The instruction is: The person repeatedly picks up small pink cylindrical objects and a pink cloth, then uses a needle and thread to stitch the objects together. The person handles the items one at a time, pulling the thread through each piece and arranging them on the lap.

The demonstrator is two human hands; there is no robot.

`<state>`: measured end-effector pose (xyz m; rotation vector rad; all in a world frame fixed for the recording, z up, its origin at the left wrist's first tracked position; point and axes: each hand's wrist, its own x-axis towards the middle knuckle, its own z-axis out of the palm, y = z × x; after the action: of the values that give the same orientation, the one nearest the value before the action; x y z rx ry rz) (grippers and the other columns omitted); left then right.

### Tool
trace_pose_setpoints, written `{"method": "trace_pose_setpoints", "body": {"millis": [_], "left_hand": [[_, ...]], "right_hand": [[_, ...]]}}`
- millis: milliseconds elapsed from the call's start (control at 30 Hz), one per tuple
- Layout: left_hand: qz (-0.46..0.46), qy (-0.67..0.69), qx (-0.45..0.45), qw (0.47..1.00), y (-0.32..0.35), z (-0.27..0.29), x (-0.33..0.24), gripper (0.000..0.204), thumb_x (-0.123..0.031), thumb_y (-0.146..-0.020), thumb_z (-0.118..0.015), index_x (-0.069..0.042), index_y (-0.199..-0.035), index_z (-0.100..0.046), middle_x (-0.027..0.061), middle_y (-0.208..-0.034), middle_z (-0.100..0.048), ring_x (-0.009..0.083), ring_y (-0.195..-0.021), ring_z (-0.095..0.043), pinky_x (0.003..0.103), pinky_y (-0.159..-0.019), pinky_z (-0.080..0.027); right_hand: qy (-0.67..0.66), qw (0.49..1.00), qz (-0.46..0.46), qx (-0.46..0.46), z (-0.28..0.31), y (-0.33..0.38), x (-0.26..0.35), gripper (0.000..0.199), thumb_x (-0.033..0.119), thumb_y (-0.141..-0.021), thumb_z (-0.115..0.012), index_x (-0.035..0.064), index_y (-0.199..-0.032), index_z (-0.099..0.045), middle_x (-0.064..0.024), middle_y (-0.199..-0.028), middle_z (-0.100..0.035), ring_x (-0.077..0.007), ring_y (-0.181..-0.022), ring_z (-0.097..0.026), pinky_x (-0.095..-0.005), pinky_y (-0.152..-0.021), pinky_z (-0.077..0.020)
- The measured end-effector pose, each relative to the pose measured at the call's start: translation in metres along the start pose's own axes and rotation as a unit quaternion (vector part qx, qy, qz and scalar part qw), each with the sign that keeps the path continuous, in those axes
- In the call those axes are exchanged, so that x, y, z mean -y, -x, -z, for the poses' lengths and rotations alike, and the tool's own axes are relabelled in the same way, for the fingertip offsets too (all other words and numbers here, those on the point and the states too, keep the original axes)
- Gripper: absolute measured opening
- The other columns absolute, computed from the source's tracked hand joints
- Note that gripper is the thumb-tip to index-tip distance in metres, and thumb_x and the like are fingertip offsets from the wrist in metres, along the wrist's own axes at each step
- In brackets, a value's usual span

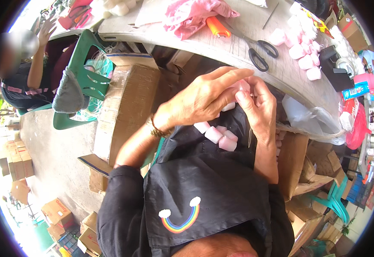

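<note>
My left hand [204, 99] and my right hand [259, 109] meet just below the table edge, fingertips pinched together on a small pale pink block [241, 87]. Several more pink and white blocks [217, 133] lie in my lap on a black cloth [204, 184] with a rainbow print. A thin needle or wire [250, 138] hangs below my right hand. A gold bracelet sits on my left wrist.
A grey table [238, 43] holds black scissors [259, 50], an orange cutter [217, 27], pink cloth [191, 15] and a row of pink blocks [302, 51]. A cardboard box [125, 111] and a green plastic chair [84, 81] stand at left, where another person [28, 73] sits.
</note>
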<state>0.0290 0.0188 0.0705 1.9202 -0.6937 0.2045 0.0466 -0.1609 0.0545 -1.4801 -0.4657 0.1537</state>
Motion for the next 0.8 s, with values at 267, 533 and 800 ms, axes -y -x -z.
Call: {"method": "trace_pose_setpoints", "body": {"millis": [267, 533, 800], "left_hand": [[0.068, 0.103, -0.192, 0.974, 0.029, -0.026, 0.016, 0.031, -0.012, -0.083, -0.069, -0.004, -0.111, -0.058, 0.0105, -0.11, -0.058, 0.0184, -0.098, -0.059, 0.029, -0.079, -0.051], [0.078, 0.015, -0.264, 0.961, 0.05, -0.024, 0.021, 0.01, -0.009, -0.081, -0.071, -0.002, -0.087, -0.067, 0.0068, -0.094, -0.062, 0.0135, -0.084, -0.062, 0.026, -0.064, -0.051], [0.156, 0.483, -0.23, 0.831, 0.055, -0.015, 0.036, 0.021, -0.025, -0.093, -0.059, -0.004, -0.09, -0.063, 0.0065, -0.093, -0.061, 0.0157, -0.081, -0.055, 0.029, -0.074, -0.046]], "right_hand": [[0.075, 0.994, -0.072, 0.043, -0.019, -0.007, 0.002, 0.061, 0.054, -0.098, -0.038, 0.0046, -0.134, -0.037, -0.0018, -0.079, -0.049, -0.0087, -0.073, -0.047, -0.0235, -0.067, -0.0408], [0.115, 0.991, -0.042, 0.056, -0.046, -0.009, 0.004, 0.057, 0.05, -0.099, -0.034, 0.005, -0.134, -0.036, -0.0017, -0.076, -0.05, -0.0073, -0.068, -0.044, -0.0233, -0.061, -0.0384], [0.157, 0.983, 0.092, 0.034, -0.046, -0.015, -0.002, 0.007, -0.005, -0.086, -0.063, -0.0009, -0.092, -0.061, -0.0017, -0.082, -0.059, -0.0039, -0.068, -0.052, -0.0189, -0.057, -0.0426]]}}
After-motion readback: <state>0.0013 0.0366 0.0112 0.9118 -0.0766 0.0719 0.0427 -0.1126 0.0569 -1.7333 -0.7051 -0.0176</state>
